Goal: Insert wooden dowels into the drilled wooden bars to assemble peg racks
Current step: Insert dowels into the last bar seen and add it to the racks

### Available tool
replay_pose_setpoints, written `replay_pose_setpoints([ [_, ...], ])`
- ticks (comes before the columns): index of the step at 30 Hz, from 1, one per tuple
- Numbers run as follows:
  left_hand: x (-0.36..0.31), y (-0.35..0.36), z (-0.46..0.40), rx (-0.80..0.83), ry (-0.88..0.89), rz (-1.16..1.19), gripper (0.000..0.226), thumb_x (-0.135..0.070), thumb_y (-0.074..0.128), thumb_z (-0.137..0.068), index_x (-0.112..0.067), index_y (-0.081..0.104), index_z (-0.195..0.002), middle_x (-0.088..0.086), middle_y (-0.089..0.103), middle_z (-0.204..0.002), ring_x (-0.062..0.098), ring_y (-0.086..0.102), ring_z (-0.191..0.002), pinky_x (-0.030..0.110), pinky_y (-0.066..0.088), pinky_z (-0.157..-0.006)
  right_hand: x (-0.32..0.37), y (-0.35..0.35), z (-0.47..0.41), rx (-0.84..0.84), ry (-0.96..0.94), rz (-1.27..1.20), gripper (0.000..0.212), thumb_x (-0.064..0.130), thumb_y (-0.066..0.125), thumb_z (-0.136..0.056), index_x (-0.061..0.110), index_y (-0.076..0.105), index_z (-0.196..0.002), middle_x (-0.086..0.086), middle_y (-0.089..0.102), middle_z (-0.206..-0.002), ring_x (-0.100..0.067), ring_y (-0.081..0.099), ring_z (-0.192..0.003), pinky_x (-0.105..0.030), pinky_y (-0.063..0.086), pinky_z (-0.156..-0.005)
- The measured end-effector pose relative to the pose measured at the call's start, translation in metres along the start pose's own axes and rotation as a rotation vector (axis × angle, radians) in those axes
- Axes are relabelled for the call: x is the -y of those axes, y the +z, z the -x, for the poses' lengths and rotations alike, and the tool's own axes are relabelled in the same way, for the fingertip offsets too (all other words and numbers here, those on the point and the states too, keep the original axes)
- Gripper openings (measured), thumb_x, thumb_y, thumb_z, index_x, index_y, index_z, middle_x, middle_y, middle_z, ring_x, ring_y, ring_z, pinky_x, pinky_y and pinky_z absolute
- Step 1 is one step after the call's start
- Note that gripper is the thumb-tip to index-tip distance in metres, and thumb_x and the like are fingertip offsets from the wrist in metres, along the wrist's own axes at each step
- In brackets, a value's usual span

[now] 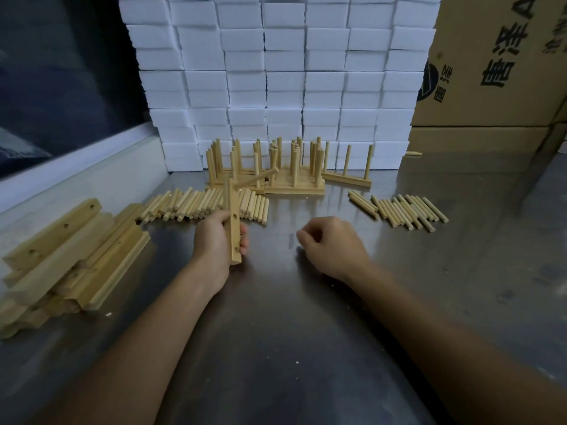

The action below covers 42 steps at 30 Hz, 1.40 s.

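My left hand (219,237) grips a drilled wooden bar (233,223) held nearly upright. One dowel (256,178) sticks out of the bar's upper end, pointing right and away; two lower holes stand bare. My right hand (329,245) hovers just over the steel table with fingers loosely curled and nothing visible in it. Loose dowels lie in two heaps: one (196,204) behind my left hand, another (402,210) to the right. Assembled peg racks (291,176) stand at the back centre. A stack of drilled bars (76,256) lies at the left.
A wall of white foam blocks (276,72) rises behind the racks. Cardboard boxes (497,72) stand at the back right. A white ledge (76,167) and dark window run along the left. The steel table (291,332) reflects light.
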<state>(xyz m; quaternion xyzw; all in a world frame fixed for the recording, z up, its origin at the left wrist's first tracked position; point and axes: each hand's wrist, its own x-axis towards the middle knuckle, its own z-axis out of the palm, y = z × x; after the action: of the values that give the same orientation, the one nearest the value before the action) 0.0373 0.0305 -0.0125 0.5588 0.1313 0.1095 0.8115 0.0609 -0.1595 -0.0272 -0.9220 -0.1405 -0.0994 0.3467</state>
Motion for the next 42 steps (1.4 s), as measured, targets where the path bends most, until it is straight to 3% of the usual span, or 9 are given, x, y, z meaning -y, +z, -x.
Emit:
replay_pose_setpoints([
  [3, -0.004, -0.004, -0.001, -0.02, -0.064, 0.152, 0.027, -0.016, 0.036, -0.099, -0.004, 0.058, -0.089, 0.007, 0.051, -0.064, 0.016, 0.047, -0.045, 0.025, 0.036, -0.041, 0.017, 0.018, -0.015, 0.035, -0.024, 0.015, 0.018, 0.04, 0.059, -0.095, 0.029, 0.064, -0.109, 0.015, 0.06, -0.085, -0.005, 0.062, -0.081, -0.031, 0.056, -0.077],
  [8, -0.008, -0.007, -0.002, -0.021, -0.11, 0.258, 0.023, -0.015, 0.037, -0.101, -0.002, 0.056, -0.1, 0.007, 0.048, -0.069, 0.016, 0.046, -0.045, 0.023, 0.037, -0.041, 0.037, 0.043, -0.045, -0.018, 0.036, 0.062, 0.051, 0.057, 0.063, -0.088, 0.025, 0.056, -0.126, 0.01, 0.058, -0.097, -0.012, 0.061, -0.089, -0.032, 0.053, -0.075],
  [13, -0.007, -0.006, -0.002, -0.005, -0.096, 0.237, 0.022, -0.014, 0.036, -0.101, -0.002, 0.054, -0.097, 0.007, 0.046, -0.068, 0.015, 0.046, -0.046, 0.023, 0.038, -0.04, 0.039, 0.054, -0.064, -0.042, 0.154, 0.19, 0.032, 0.052, 0.071, -0.083, 0.021, 0.068, -0.09, 0.0, 0.068, -0.087, -0.019, 0.066, -0.081, -0.04, 0.06, -0.074],
  [20, -0.006, -0.004, -0.001, -0.023, -0.092, 0.206, 0.024, -0.014, 0.036, -0.101, -0.003, 0.056, -0.094, 0.006, 0.048, -0.068, 0.016, 0.047, -0.048, 0.023, 0.039, -0.041, 0.036, 0.05, -0.063, -0.097, 0.2, 0.158, 0.031, 0.047, 0.072, -0.084, 0.017, 0.067, -0.087, 0.0, 0.066, -0.081, -0.02, 0.066, -0.077, -0.037, 0.059, -0.07],
  [24, -0.006, -0.004, -0.001, -0.015, -0.085, 0.197, 0.024, -0.014, 0.037, -0.101, -0.003, 0.057, -0.091, 0.006, 0.048, -0.065, 0.016, 0.048, -0.045, 0.023, 0.039, -0.041, 0.039, 0.052, -0.066, -0.092, 0.219, 0.187, 0.025, 0.041, 0.069, -0.088, 0.019, 0.07, -0.099, 0.0, 0.068, -0.089, -0.021, 0.065, -0.083, -0.038, 0.058, -0.074],
  [29, -0.005, -0.004, -0.002, -0.023, -0.092, 0.168, 0.025, -0.015, 0.038, -0.101, -0.003, 0.058, -0.094, 0.006, 0.049, -0.066, 0.016, 0.048, -0.048, 0.024, 0.039, -0.042, 0.04, 0.045, -0.062, -0.143, 0.258, 0.161, 0.016, 0.031, 0.069, -0.087, 0.015, 0.066, -0.088, -0.001, 0.066, -0.078, -0.019, 0.064, -0.074, -0.034, 0.058, -0.067],
  [33, -0.004, -0.005, -0.004, -0.036, -0.069, 0.164, 0.017, -0.018, 0.049, -0.099, -0.006, 0.059, -0.095, 0.003, 0.049, -0.065, 0.012, 0.046, -0.044, 0.022, 0.036, -0.039, 0.024, 0.026, -0.047, -0.228, 0.237, -0.074, 0.026, 0.027, 0.057, -0.095, 0.012, 0.065, -0.075, -0.001, 0.062, -0.064, -0.01, 0.059, -0.056, -0.025, 0.053, -0.055],
  [37, 0.0, -0.005, -0.003, -0.039, -0.004, 0.071, 0.018, -0.011, 0.078, -0.082, -0.009, 0.062, -0.089, 0.0, 0.056, -0.064, 0.007, 0.044, -0.041, 0.019, 0.034, -0.038, 0.013, 0.001, -0.013, -0.212, 0.188, -0.42, 0.021, 0.025, 0.052, -0.1, 0.012, 0.065, -0.089, -0.005, 0.067, -0.08, -0.004, 0.059, -0.057, -0.015, 0.047, -0.051],
  [42, 0.001, -0.003, 0.0, 0.09, -0.012, 0.031, 0.022, -0.022, 0.078, -0.082, -0.006, 0.066, -0.092, -0.001, 0.056, -0.064, 0.008, 0.044, -0.042, 0.019, 0.033, -0.036, 0.016, -0.01, 0.008, -0.146, 0.128, -0.628, 0.021, 0.02, 0.055, -0.099, 0.004, 0.066, -0.091, -0.004, 0.064, -0.075, -0.009, 0.057, -0.054, -0.02, 0.047, -0.052],
])
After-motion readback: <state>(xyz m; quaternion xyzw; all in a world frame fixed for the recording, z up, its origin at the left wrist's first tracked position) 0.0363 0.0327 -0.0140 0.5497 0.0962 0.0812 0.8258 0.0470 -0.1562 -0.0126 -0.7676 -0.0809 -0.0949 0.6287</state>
